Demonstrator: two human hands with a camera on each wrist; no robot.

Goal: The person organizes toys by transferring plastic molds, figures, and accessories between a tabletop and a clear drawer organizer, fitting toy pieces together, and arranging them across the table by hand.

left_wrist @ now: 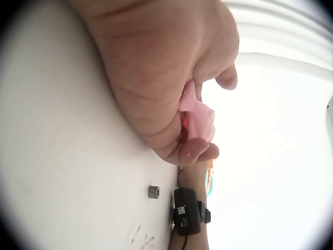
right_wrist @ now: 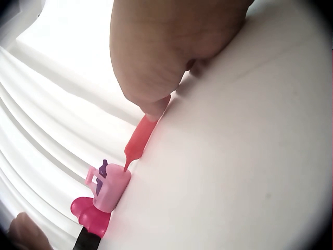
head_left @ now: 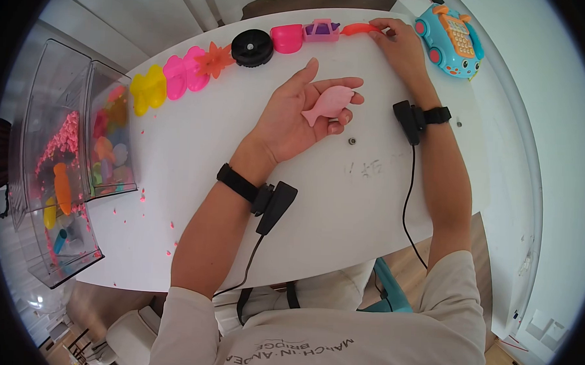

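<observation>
At the upper right of the frame: right hand [head_left: 403,49], thumb and fingertips pinching one end of an orange-red, long, tapering plastic piece [head_left: 358,29]; its narrow tip points left, at a small pale-pink plastic basket [head_left: 309,34] with a purple item [head_left: 322,28] inside, contact uncertain. Upper centre: left hand [head_left: 289,114], palm up, thumb apart, lower fingers curled loosely round a pale-pink, matte, fish-shaped toy [head_left: 333,103], held above the table. Leftward from the basket, one curved row: a hot-pink, rounded plastic cup [head_left: 287,39]; a black, ridged disc [head_left: 252,48]; an orange, spiky, leaf-like shape [head_left: 215,60]; a pink, lobed plastic shape [head_left: 176,76]; a yellow, lobed plastic shape [head_left: 148,90]. Upper right corner: a turquoise toy telephone with orange keypad [head_left: 449,42]. Left edge: clear plastic bins holding mixed coloured pieces. Beneath: a white, curved-edge table [head_left: 323,216]. Step in hand, by judgement: seating the orange-red piece at the row's right end. Next move, by judgement: calls for a clean release without nudging the basket, the fish-shaped toy kept steady meanwhile.
</observation>
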